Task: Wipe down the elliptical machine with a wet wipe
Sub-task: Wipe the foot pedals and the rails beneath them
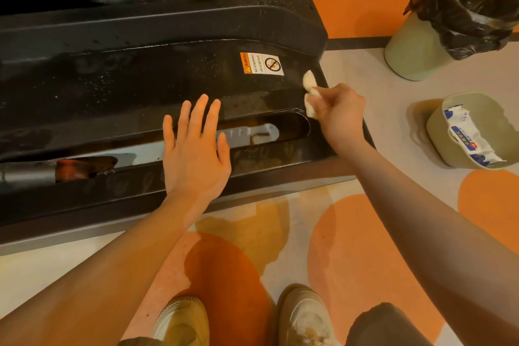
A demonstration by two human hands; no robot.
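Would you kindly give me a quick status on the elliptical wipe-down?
Right hand grips wet wipe on elliptical base, near warning sticker. Left hand open, flat above slot. Nothing blocking.

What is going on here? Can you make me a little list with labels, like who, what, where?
doing: a person wipes the black elliptical machine
right hand: pinches a white wet wipe against the machine's end, beside the warning sticker
left hand: flat, fingers spread, over the machine's slot
bin with black bag: on the floor, far right
small tub: on the floor at right, holds a wipes packet
shoes: bottom of view
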